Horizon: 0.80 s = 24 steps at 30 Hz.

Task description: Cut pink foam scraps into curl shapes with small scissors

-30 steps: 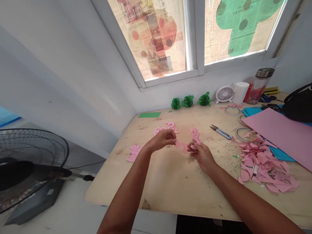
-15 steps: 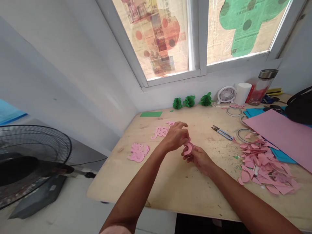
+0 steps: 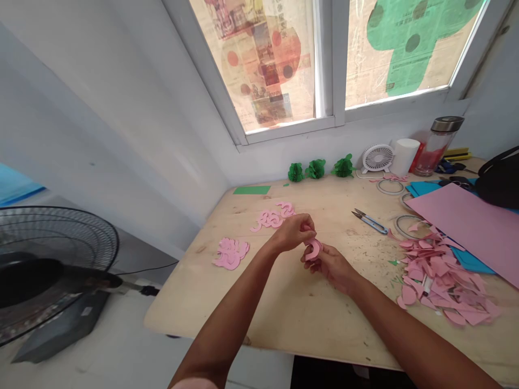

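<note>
Over the middle of the wooden table, my right hand [image 3: 330, 265] holds a curved pink paper piece [image 3: 314, 250] between thumb and fingers. My left hand [image 3: 295, 232] is just above and to its left, fingers closed in a pinch at the upper edge of the same piece. Behind my left hand lie several curly pink cut-outs [image 3: 270, 218]. Farther left is a small pile of pink cut-outs [image 3: 230, 253]. The fingertips partly hide the edges of the held paper.
Pink scraps [image 3: 441, 275] heap at the right, beside pink sheets [image 3: 474, 227], blue sheets and wire rings. Thread snips [image 3: 370, 221] lie right of centre. Green paper shapes [image 3: 315, 168], a small fan [image 3: 378, 158] and a bottle [image 3: 438, 146] stand along the wall.
My left hand's raised fingers have curled in and come down onto the pink piece. More of the curly cut-outs behind that hand now show.
</note>
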{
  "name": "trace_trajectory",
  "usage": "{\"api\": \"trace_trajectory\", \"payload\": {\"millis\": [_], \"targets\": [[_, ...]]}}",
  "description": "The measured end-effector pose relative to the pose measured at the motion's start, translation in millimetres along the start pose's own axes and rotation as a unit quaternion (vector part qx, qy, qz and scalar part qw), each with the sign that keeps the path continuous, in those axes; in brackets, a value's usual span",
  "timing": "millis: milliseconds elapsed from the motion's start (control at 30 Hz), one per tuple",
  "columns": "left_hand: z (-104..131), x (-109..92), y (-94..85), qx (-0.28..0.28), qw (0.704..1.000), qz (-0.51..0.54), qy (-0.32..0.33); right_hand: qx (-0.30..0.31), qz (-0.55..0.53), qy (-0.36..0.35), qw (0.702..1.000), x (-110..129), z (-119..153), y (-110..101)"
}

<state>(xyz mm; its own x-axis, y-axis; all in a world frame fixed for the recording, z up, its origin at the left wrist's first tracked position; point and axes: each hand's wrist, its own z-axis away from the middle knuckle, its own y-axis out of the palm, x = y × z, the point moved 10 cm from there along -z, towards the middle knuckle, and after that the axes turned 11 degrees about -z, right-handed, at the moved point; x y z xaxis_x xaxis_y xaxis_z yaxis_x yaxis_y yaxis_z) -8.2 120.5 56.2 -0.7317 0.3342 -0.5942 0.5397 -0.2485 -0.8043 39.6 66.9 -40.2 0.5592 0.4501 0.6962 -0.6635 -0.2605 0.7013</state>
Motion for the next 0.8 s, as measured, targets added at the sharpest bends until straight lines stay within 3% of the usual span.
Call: {"api": "trace_trajectory", "payload": {"millis": [233,500,800], "targets": [[-3.0,15.6,7.3,-0.02,0.999,0.029,-0.019,-0.005,-0.023,0.014,1.0,-2.4,0.6,1.2],[-1.9,11.1,0.1,-0.067,0.998,0.002,-0.003,0.0,-0.054,0.039,0.998,-0.7,4.1,8.1],[2.8,13.0,-6.8,-0.075,0.996,0.054,-0.006,0.072,-0.113,0.081,0.988,1.8,11.3,24.4]]}}
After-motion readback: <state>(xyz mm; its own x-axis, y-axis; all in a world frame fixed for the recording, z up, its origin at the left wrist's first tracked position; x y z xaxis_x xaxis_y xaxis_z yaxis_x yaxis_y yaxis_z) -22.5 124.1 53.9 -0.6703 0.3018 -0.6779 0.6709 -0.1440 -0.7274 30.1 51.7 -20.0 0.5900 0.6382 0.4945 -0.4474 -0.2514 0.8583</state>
